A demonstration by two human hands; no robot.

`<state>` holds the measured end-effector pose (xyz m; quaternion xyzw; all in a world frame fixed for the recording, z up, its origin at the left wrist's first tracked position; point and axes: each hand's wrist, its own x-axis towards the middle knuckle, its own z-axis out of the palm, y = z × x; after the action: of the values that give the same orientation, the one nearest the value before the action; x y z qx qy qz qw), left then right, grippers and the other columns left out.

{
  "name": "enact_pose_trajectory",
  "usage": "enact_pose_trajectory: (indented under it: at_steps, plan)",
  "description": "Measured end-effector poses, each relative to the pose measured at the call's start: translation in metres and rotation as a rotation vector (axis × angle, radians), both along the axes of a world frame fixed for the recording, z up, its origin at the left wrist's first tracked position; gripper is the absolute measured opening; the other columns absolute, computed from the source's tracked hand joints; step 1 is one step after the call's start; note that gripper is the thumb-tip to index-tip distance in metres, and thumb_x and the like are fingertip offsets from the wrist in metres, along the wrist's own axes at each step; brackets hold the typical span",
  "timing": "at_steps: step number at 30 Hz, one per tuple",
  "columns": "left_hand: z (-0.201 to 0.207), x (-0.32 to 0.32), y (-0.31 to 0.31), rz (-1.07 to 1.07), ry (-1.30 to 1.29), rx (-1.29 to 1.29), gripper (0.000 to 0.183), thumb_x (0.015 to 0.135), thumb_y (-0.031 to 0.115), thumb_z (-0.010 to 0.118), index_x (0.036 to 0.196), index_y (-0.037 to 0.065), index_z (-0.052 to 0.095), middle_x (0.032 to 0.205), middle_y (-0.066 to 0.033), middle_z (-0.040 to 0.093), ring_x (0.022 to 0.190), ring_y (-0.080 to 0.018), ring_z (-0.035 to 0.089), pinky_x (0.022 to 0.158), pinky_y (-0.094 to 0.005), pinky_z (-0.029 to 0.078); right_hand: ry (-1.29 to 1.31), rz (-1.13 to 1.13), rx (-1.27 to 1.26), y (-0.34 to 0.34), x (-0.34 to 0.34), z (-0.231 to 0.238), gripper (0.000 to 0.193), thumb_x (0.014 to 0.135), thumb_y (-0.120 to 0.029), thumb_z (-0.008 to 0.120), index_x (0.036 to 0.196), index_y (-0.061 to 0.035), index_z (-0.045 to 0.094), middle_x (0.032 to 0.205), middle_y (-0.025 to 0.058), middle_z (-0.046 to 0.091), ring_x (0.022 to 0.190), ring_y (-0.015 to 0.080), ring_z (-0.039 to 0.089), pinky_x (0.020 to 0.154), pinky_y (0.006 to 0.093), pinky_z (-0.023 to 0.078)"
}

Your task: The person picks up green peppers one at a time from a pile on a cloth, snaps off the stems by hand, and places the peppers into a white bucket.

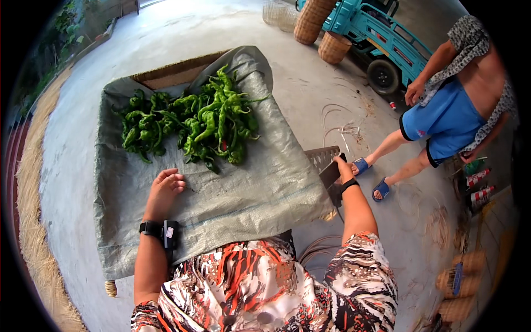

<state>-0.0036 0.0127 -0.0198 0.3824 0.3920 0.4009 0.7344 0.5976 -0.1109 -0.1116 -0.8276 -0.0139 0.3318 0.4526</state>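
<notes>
A heap of green chili peppers (213, 122) lies on a grey-green woven plastic sheet (243, 193). The sheet drapes over a raised, box-like support right before me. Over the sheet, just below the peppers, hovers or rests my left hand (167, 182), its fingers loosely bent and nothing visible in them; contact with the sheet I cannot tell. Off the sheet's right edge, my right hand (345, 170) is closed around the dark edge of what looks like a brown chair (327, 166) with a pattern of holes. Part of that grip is hidden from view.
At the right stands a person in blue shorts (448, 119) and slippers. Behind are a teal cargo tricycle (381, 33) and woven baskets (334, 47). Loose strips (321, 249) lie on the concrete floor beside me. Dried straw (36, 182) runs along the left.
</notes>
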Motion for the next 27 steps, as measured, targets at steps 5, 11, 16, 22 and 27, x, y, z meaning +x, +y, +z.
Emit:
enact_pose_trajectory:
  at_steps: [5,11,16,22,27]
  plan:
    - [0.0,0.005,0.006,-0.047,-0.104,-0.007,0.027,0.09,0.01,0.05,0.115,0.0,0.046,0.094,-0.0082,0.059,0.081,-0.0148,0.058,0.073,-0.0261,0.05,0.089,-0.199,0.261,-0.023,0.031,-0.063,0.078,0.063,-0.036,0.072,0.126,0.0004,0.042,0.128,0.0193,0.044,0.108,0.0388,0.049,0.078,0.0637,0.04]
    - [-0.002,-0.015,0.001,0.035,-0.09,-0.047,0.026,0.089,0.009,0.052,0.114,0.002,0.045,0.093,-0.0083,0.059,0.08,-0.0148,0.059,0.071,-0.0263,0.051,0.297,0.044,0.14,-0.009,-0.018,-0.066,0.072,0.078,-0.037,0.064,0.136,-0.0084,0.03,0.127,0.0207,0.036,0.096,0.0377,0.051,0.074,0.0475,0.047]
    - [0.014,0.001,0.02,0.124,0.131,0.056,0.024,0.087,0.015,0.054,0.109,0.005,0.05,0.093,-0.0051,0.059,0.077,-0.0134,0.06,0.068,-0.0254,0.05,0.367,0.127,0.259,-0.034,0.021,-0.084,0.042,0.08,-0.025,0.063,0.113,-0.0047,0.046,0.095,0.0114,0.054,0.07,0.0243,0.056,0.061,0.0367,0.05]
    - [0.055,-0.015,0.059,0.311,0.46,0.285,0.031,0.083,0.015,0.056,0.112,0.006,0.051,0.104,-0.0076,0.054,0.084,-0.0169,0.059,0.067,-0.0291,0.05,-0.086,0.234,0.478,-0.001,0.006,0.04,0.032,0.084,-0.023,0.059,0.111,-0.0088,0.051,0.097,0.0029,0.058,0.081,0.0127,0.057,0.064,0.0279,0.049]
    - [0.029,-0.032,0.097,0.411,0.995,0.718,0.053,0.075,0.012,0.062,0.124,0.003,0.044,0.121,-0.0196,0.046,0.112,-0.0311,0.046,0.094,-0.035,0.04,-0.089,0.755,0.724,0.011,-0.174,0.23,0.025,0.09,-0.014,0.051,0.113,-0.0064,0.052,0.097,0.0027,0.058,0.083,0.0108,0.057,0.068,0.0242,0.049]
